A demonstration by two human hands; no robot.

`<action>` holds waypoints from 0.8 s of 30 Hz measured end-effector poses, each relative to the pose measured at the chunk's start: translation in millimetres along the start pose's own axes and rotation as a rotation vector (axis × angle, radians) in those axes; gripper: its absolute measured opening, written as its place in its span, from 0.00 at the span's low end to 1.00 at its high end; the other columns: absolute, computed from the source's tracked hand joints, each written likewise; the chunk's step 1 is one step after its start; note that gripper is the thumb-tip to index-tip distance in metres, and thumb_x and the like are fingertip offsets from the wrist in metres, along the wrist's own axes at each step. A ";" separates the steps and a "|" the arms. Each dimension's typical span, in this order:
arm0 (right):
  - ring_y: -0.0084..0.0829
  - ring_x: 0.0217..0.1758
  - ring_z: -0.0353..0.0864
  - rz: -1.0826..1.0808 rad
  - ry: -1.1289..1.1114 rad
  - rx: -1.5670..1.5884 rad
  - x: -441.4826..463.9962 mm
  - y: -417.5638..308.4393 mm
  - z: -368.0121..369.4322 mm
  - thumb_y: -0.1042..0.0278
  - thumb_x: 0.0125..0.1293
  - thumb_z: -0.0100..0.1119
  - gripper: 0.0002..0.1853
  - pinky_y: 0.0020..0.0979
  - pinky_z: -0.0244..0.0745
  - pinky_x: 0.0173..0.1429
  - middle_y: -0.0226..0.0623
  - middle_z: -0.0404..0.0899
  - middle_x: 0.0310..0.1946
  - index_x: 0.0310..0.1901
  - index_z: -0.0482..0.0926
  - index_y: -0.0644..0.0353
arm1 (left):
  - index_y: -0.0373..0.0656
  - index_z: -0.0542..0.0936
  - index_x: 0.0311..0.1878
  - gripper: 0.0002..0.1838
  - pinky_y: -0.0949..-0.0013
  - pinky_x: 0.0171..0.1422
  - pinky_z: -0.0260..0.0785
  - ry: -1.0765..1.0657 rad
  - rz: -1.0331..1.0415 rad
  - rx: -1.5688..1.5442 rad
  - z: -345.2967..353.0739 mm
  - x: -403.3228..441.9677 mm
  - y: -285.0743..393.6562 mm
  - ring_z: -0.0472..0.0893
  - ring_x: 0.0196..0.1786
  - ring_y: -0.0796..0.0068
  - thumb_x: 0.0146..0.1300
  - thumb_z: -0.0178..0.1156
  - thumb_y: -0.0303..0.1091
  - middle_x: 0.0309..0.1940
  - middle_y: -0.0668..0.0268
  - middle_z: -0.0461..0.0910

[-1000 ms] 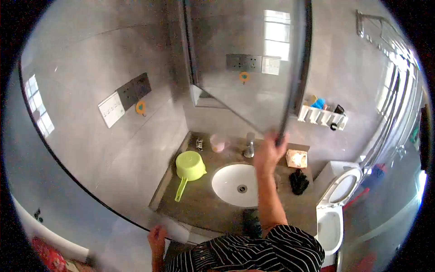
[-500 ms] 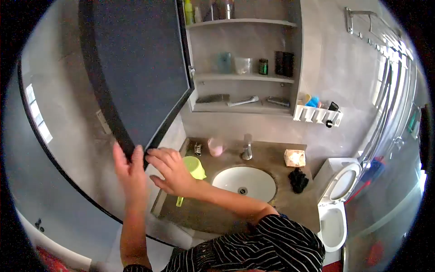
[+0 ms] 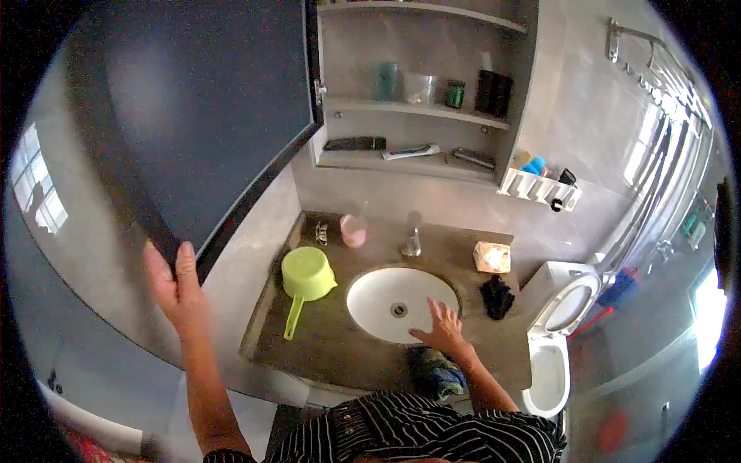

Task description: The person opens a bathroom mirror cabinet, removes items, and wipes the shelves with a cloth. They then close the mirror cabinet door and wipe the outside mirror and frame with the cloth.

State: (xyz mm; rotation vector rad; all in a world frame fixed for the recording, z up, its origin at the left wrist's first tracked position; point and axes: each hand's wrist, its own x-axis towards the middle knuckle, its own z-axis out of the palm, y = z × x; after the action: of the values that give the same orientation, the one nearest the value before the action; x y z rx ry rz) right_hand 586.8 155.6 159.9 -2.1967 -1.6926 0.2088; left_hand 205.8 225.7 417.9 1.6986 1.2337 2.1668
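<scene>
My left hand [image 3: 176, 287] grips the lower corner of a dark cabinet door [image 3: 208, 116], with the thumb on one side of the edge and the fingers on the other. The door stands swung out to the left of the wall cabinet [image 3: 417, 112]. Over the right front rim of the white sink [image 3: 386, 285] hovers my right hand [image 3: 445, 330], fingers apart and holding nothing. Just below it, a dark patterned cloth [image 3: 434, 372] shows at the counter's front edge. A lime-green dipper [image 3: 306, 274] lies upside down left of the sink, its handle towards me.
Cabinet shelves hold a dark brush [image 3: 355, 144], a white-handled item [image 3: 411, 152] and a green jar [image 3: 455, 94]. On the counter are a pink cup [image 3: 353, 231], a faucet [image 3: 411, 241], a tissue pack [image 3: 492, 258] and a black scrunched item [image 3: 496, 298]. A toilet [image 3: 549, 370] stands right.
My right hand has left the door's corner and moved right to the sink. My left hand stays on the door, which has swung further left. The view has shifted.
</scene>
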 end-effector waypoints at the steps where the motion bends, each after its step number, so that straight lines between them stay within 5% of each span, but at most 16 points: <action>1: 0.57 0.65 0.58 0.028 -0.063 -0.001 -11.1 22.6 18.6 0.35 0.47 0.66 0.52 0.57 0.57 0.64 0.54 0.59 0.62 0.69 0.55 0.55 | 0.29 0.63 0.62 0.24 0.70 0.63 0.59 -0.022 -0.012 0.003 -1.0 1.6 -1.1 0.69 0.57 0.71 0.69 0.53 0.32 0.55 0.58 0.71; 9: 0.62 0.73 0.42 0.112 -0.563 -0.112 -52.2 24.1 55.7 0.21 0.44 0.57 0.58 0.77 0.39 0.62 0.52 0.44 0.72 0.72 0.47 0.43 | 0.28 0.60 0.65 0.27 0.69 0.65 0.58 0.097 0.006 -0.013 1.5 -4.0 -19.5 0.68 0.60 0.69 0.68 0.54 0.31 0.61 0.53 0.68; 13: 0.60 0.73 0.42 0.062 -0.403 -0.136 -58.3 34.6 31.3 0.21 0.43 0.58 0.59 0.76 0.40 0.62 0.50 0.44 0.71 0.72 0.47 0.45 | 0.27 0.58 0.66 0.28 0.69 0.68 0.56 0.080 -0.024 -0.015 -1.5 -2.9 -16.1 0.65 0.63 0.68 0.68 0.54 0.30 0.64 0.51 0.64; 17: 0.60 0.72 0.44 0.255 -0.460 0.033 -91.2 49.7 23.9 0.20 0.41 0.58 0.60 0.76 0.44 0.61 0.50 0.46 0.71 0.72 0.47 0.46 | 0.27 0.57 0.67 0.29 0.67 0.71 0.52 0.081 -0.079 0.016 -3.7 -1.4 -14.1 0.60 0.69 0.64 0.68 0.54 0.31 0.68 0.49 0.58; 21: 0.63 0.74 0.36 0.288 -0.417 0.014 -118.7 38.6 30.9 0.28 0.42 0.66 0.60 0.78 0.43 0.60 0.52 0.39 0.72 0.72 0.45 0.43 | 0.27 0.56 0.68 0.30 0.64 0.73 0.49 0.132 -0.096 0.042 2.0 -5.3 -7.2 0.57 0.71 0.61 0.69 0.53 0.33 0.70 0.47 0.54; 24: 0.59 0.71 0.44 0.386 -0.336 -0.040 -128.9 23.6 22.1 0.38 0.41 0.71 0.57 0.72 0.48 0.60 0.52 0.44 0.70 0.70 0.48 0.45 | 0.28 0.55 0.68 0.31 0.64 0.74 0.48 0.169 -0.113 0.067 -1.8 -4.8 -16.0 0.57 0.71 0.61 0.69 0.53 0.34 0.70 0.46 0.54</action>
State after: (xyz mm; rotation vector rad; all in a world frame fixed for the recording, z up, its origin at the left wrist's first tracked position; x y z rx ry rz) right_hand 565.8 31.3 117.9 -2.6195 -1.4116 0.6818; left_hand 200.1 232.7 403.7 1.4540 1.4221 2.2635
